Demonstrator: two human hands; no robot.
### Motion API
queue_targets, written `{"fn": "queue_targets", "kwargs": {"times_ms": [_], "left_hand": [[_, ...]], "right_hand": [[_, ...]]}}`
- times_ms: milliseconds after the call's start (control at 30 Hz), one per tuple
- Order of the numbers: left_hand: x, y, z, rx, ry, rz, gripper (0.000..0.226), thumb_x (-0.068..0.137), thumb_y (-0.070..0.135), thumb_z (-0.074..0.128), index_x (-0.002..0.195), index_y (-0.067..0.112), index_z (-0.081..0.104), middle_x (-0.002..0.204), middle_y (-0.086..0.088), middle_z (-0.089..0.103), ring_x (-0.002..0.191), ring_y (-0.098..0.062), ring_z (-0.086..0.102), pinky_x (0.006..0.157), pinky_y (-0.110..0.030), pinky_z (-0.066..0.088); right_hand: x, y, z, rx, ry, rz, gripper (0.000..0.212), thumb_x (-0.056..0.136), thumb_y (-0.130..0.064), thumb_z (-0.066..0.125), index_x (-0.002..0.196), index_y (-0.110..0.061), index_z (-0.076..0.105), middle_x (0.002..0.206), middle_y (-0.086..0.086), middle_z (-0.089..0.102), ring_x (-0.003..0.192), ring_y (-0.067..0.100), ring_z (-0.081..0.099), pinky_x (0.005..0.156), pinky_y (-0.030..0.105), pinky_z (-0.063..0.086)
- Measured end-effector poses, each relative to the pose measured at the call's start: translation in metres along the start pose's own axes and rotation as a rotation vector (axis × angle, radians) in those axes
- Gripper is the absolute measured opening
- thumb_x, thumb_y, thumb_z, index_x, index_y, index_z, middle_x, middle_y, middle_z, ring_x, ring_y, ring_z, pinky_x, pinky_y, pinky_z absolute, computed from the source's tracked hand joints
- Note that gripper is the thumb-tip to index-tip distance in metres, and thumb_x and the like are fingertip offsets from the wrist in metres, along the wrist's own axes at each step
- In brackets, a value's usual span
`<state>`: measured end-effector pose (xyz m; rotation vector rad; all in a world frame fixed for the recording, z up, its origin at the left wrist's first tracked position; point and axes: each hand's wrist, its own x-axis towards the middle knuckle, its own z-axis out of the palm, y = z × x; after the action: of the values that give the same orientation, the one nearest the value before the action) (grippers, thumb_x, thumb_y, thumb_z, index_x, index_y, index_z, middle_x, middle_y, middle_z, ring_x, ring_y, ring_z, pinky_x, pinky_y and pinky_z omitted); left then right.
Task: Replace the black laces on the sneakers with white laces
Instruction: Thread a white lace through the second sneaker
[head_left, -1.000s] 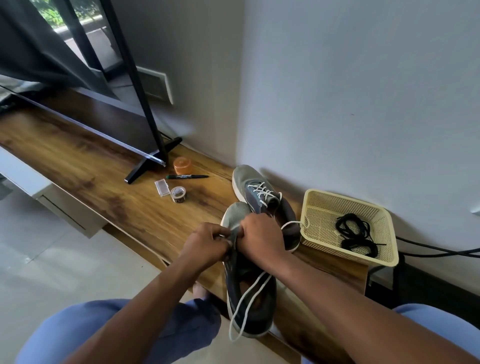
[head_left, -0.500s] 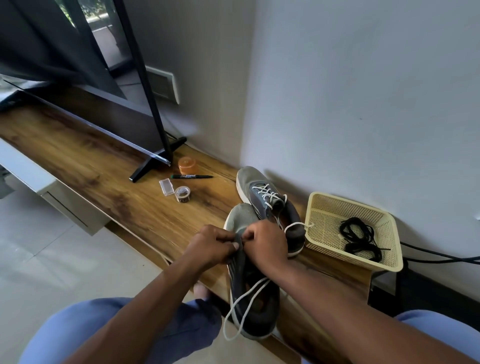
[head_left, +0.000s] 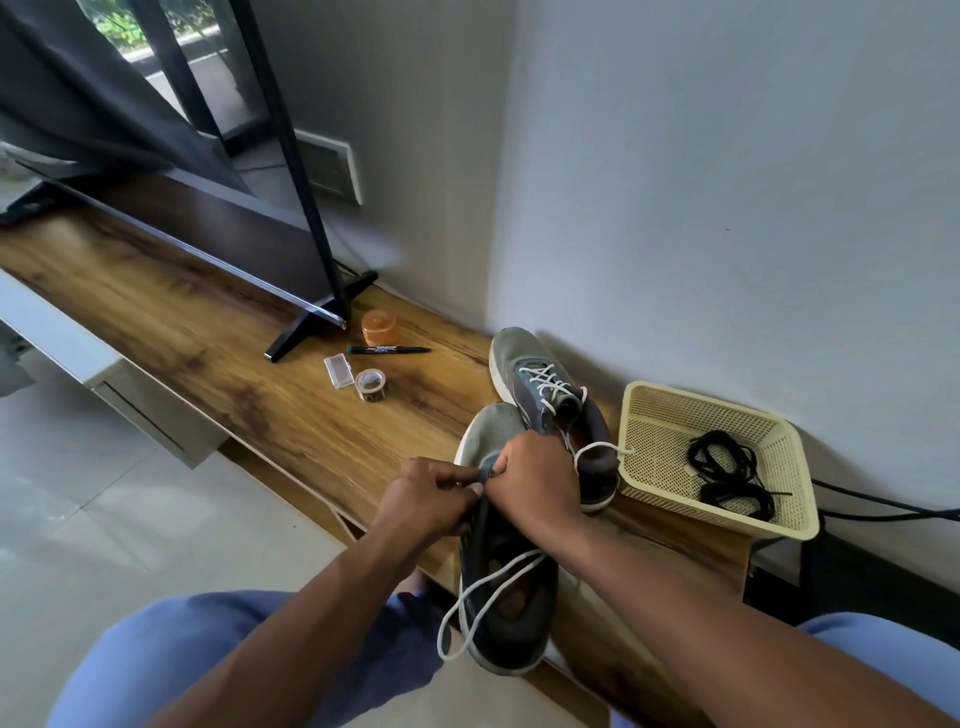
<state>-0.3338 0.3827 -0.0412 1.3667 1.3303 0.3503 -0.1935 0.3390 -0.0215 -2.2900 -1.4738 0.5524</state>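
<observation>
A grey sneaker (head_left: 506, 613) lies on the front edge of the wooden bench, its heel hanging toward me. My left hand (head_left: 428, 496) and my right hand (head_left: 535, 480) are both closed over its eyelet area, pinching the white lace (head_left: 483, 587); two loose lace ends trail down over the shoe's opening. The fingers hide the eyelets. A second grey sneaker (head_left: 550, 395), laced in white, stands behind by the wall. Black laces (head_left: 727, 475) lie coiled in a cream plastic basket (head_left: 660, 426) to the right.
On the wooden bench (head_left: 208, 332) sit a tape roll (head_left: 370, 384), a small clear box (head_left: 338, 370), a marker (head_left: 387, 349) and an orange cap (head_left: 380, 327). A TV stand foot (head_left: 311, 325) lies left of them. Black cables (head_left: 883, 506) run behind the basket.
The hands have stayed closed on the near sneaker's lace, shifting only slightly. The camera view has drifted a little.
</observation>
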Motion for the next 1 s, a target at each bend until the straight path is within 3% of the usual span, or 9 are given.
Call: {"fn": "queue_targets", "kwargs": {"times_ms": [167,233,300,400,467,633,800,900,1000], "left_hand": [[-0.001,-0.004,0.0,-0.033,0.035,-0.014,0.015,0.091,0.02,0.079,0.098,0.032,0.082,0.072,0.003,0.078,0.06,-0.011,0.073,0.07,-0.03,0.065],[-0.002,-0.004,0.001,-0.051,0.043,-0.017,0.014,0.091,0.019,0.08,0.098,0.031,0.082,0.073,0.003,0.078,0.061,-0.013,0.074,0.071,-0.031,0.066],[-0.003,-0.003,0.002,-0.079,0.054,-0.029,0.013,0.09,0.018,0.081,0.097,0.029,0.082,0.07,0.003,0.078,0.06,-0.013,0.073,0.065,-0.028,0.064],[-0.005,0.0,0.006,-0.137,0.065,-0.059,0.012,0.089,0.016,0.082,0.095,0.027,0.081,0.065,0.001,0.075,0.052,-0.011,0.068,0.055,-0.021,0.059],[-0.006,0.003,0.008,-0.181,0.063,-0.076,0.012,0.089,0.015,0.082,0.098,0.023,0.08,0.064,0.0,0.073,0.05,-0.01,0.065,0.058,-0.023,0.061],[-0.006,0.0,0.006,-0.22,0.075,-0.096,0.014,0.087,0.016,0.085,0.1,0.02,0.08,0.06,0.005,0.069,0.05,-0.01,0.064,0.067,-0.029,0.065],[-0.011,-0.004,0.005,-0.163,0.109,-0.011,0.019,0.084,0.017,0.087,0.102,0.018,0.079,0.061,0.001,0.065,0.052,-0.013,0.066,0.062,-0.03,0.062],[-0.014,-0.005,0.003,-0.037,0.152,0.101,0.029,0.085,0.021,0.086,0.11,0.033,0.08,0.076,0.007,0.073,0.067,-0.014,0.073,0.076,-0.037,0.065],[-0.017,-0.004,0.004,0.194,0.196,0.222,0.03,0.09,0.026,0.079,0.116,0.04,0.079,0.096,0.019,0.074,0.081,0.003,0.066,0.074,-0.015,0.053]], "right_hand": [[0.002,0.0,0.001,0.034,-0.003,-0.042,0.028,0.047,-0.038,0.053,0.046,-0.012,0.044,0.043,0.005,0.031,0.046,0.02,0.029,0.044,0.03,0.022],[0.001,0.001,0.003,0.053,0.001,-0.01,0.031,0.049,-0.035,0.052,0.057,-0.008,0.067,0.051,0.011,0.056,0.053,0.027,0.052,0.051,0.036,0.044],[-0.001,0.002,0.004,0.094,0.014,0.026,0.04,0.051,-0.035,0.052,0.072,-0.011,0.076,0.069,0.007,0.071,0.07,0.028,0.067,0.065,0.037,0.055],[-0.003,0.004,0.005,0.143,0.022,0.073,0.024,0.061,-0.029,0.06,0.074,-0.021,0.078,0.076,-0.001,0.075,0.081,0.024,0.07,0.071,0.032,0.055],[-0.003,0.006,0.005,0.133,0.04,0.081,0.014,0.07,-0.021,0.069,0.078,-0.024,0.08,0.08,-0.003,0.076,0.084,0.023,0.071,0.072,0.029,0.052],[-0.004,0.005,0.007,0.148,0.034,0.087,0.018,0.075,-0.015,0.07,0.084,-0.025,0.081,0.087,-0.005,0.078,0.09,0.02,0.071,0.075,0.027,0.051],[-0.005,0.005,0.01,0.174,0.052,0.09,0.012,0.07,-0.013,0.071,0.076,-0.019,0.079,0.08,-0.003,0.077,0.082,0.019,0.071,0.074,0.03,0.055],[-0.005,0.003,0.013,0.155,0.097,0.053,0.015,0.065,-0.013,0.068,0.075,-0.013,0.077,0.072,0.004,0.074,0.072,0.022,0.069,0.067,0.038,0.056],[-0.005,0.003,0.014,0.141,0.114,0.024,0.021,0.059,-0.018,0.063,0.074,-0.011,0.076,0.067,0.006,0.071,0.066,0.025,0.066,0.06,0.04,0.053]]}}
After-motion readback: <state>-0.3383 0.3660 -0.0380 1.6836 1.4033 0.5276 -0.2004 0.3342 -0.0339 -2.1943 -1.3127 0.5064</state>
